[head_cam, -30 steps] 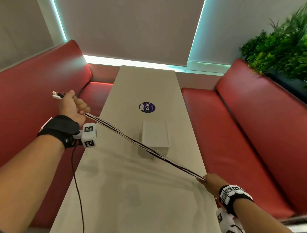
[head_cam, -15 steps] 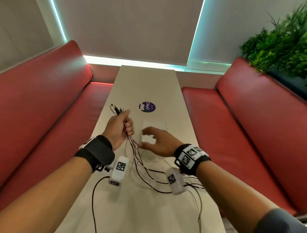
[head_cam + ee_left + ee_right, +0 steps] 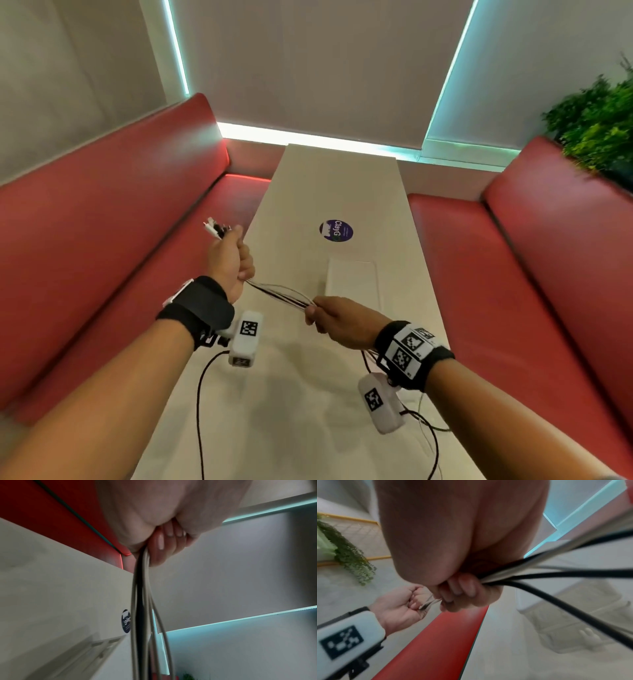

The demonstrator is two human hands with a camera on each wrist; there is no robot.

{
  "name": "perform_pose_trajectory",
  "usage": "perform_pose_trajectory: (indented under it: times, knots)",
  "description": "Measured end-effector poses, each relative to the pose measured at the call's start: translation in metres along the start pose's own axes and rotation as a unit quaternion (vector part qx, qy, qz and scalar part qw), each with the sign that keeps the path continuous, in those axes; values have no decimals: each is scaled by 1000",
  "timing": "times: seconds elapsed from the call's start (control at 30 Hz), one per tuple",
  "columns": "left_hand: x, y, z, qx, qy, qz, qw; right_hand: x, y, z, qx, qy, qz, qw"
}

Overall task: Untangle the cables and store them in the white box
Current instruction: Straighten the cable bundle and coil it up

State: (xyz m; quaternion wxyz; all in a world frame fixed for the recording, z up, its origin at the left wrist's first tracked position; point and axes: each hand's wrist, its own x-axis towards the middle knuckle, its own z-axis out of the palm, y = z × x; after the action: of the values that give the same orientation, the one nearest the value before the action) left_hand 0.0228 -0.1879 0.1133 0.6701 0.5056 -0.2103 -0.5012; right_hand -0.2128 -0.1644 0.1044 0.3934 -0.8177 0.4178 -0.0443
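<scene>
Both hands grip the cables (image 3: 281,294) (black and white): left hand (image 3: 230,263) fisted near the plugs, right hand (image 3: 337,320) fisted lower, over the desk (image 3: 308,411).

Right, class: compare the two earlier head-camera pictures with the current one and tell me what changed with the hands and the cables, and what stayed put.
The right hand, open over the white box half a second ago, now grips the cables close to the left hand. A second ago the hands were far apart with the bundle taut; now the short span between them sags a little. The left hand kept hold of the connector ends throughout. The box and the sticker on the table stayed put.
</scene>
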Motion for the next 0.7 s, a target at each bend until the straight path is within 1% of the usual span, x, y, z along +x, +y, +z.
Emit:
perform_pose_trajectory:
  times: [0.07,0.17,0.27,0.37,0.43,0.5,0.6,0.7]
  knots:
    - [0,-11,-3,16,-3,-5,1000,-4,-2,-5,-25,-19,6,999]
    - [4,-16,-11,47,7,-3,999,-12,2,-15,-45,-58,37,997]
    - [8,-17,-19,78,0,-9,997,-15,3,-25,-81,-60,43,994]
    - [4,-26,-21,156,-30,-18,987,-13,0,-37,-90,-58,34,994]
    - [0,-33,-23,188,-53,-28,980,-13,-3,-46,-98,-45,21,994]
    - [-3,-41,-23,240,-89,-35,966,-12,-8,-52,-115,-29,9,993]
    - [-10,-52,-18,338,-154,-38,928,-7,-20,-54,-170,-29,-10,985]
    - [-19,-59,-6,373,-229,-47,898,-1,-27,-54,-191,-31,-15,981]
